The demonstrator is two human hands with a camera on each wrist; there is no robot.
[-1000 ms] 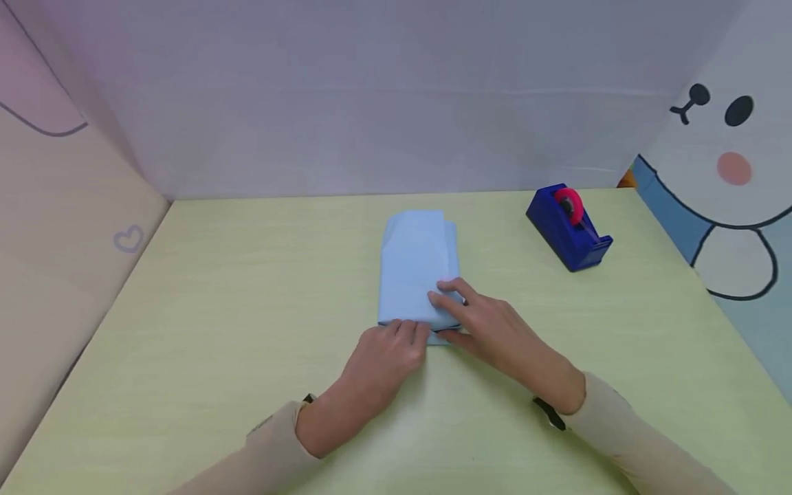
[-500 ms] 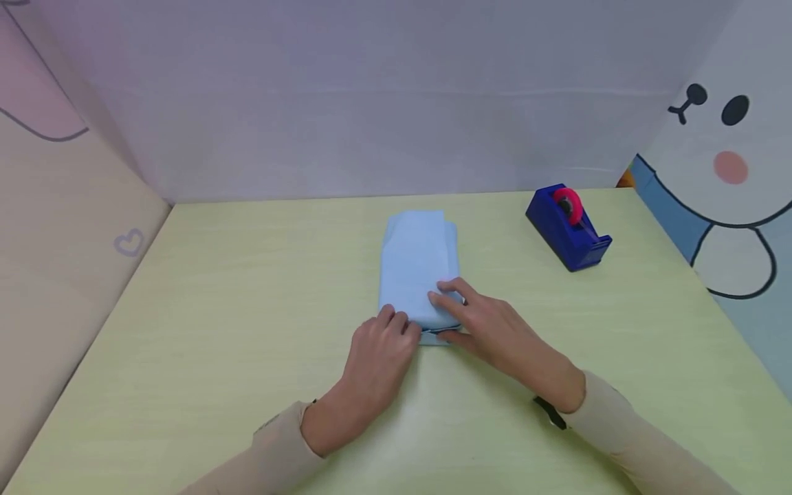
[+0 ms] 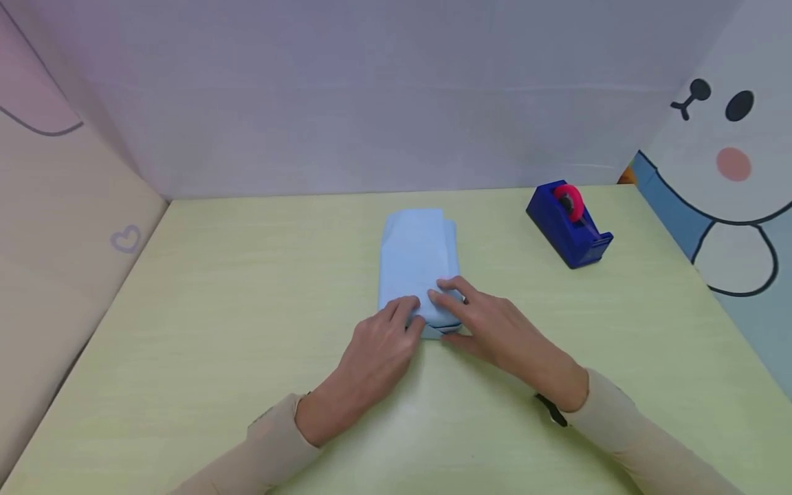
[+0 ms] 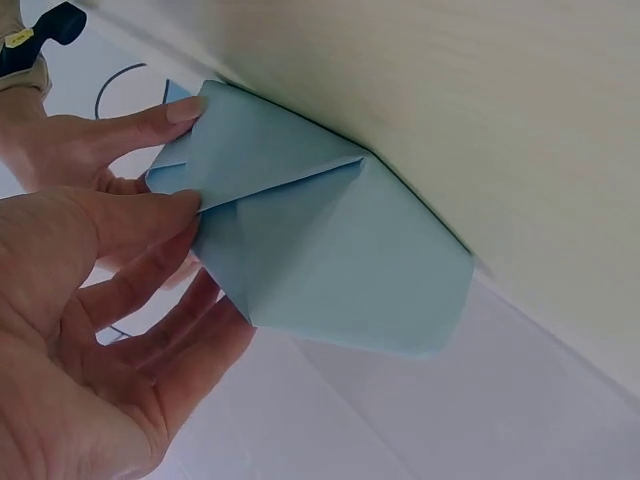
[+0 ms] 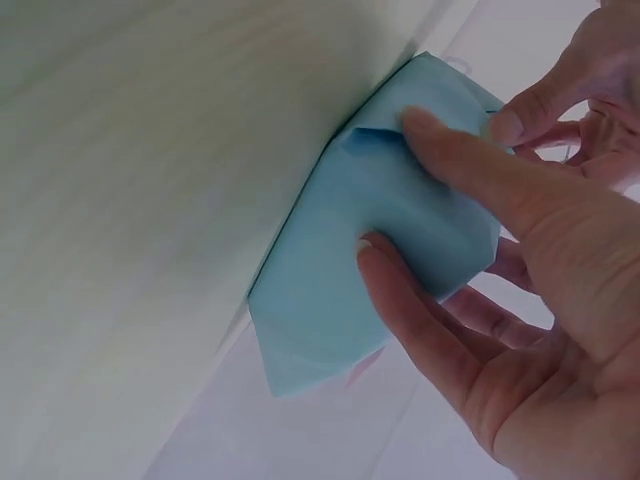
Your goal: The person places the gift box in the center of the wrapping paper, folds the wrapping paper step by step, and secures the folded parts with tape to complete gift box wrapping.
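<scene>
A light blue paper package (image 3: 411,258) lies lengthwise on the table, its near end folded into slanted creases. At its near left corner, my left hand (image 3: 380,347) holds the end, fingers over the top. In the left wrist view, the left thumb presses the edge of a diagonal fold on the package end (image 4: 300,260). My right hand (image 3: 498,326) grips the near right corner, with two fingertips on top and the thumb at the end. The right wrist view shows a raised paper fold (image 5: 375,135) beside the right thumb. The package's underside is hidden.
A blue tape dispenser (image 3: 566,230) with a pink-red roll stands at the back right of the pale yellow-green table (image 3: 247,275). A pale wall covering (image 3: 396,103) rises behind the table, and printed panels stand at both sides.
My left hand has shifted from the near edge to the left corner, its fingers reaching farther over the top. A slanted crease now shows at the near end. My right hand keeps its place.
</scene>
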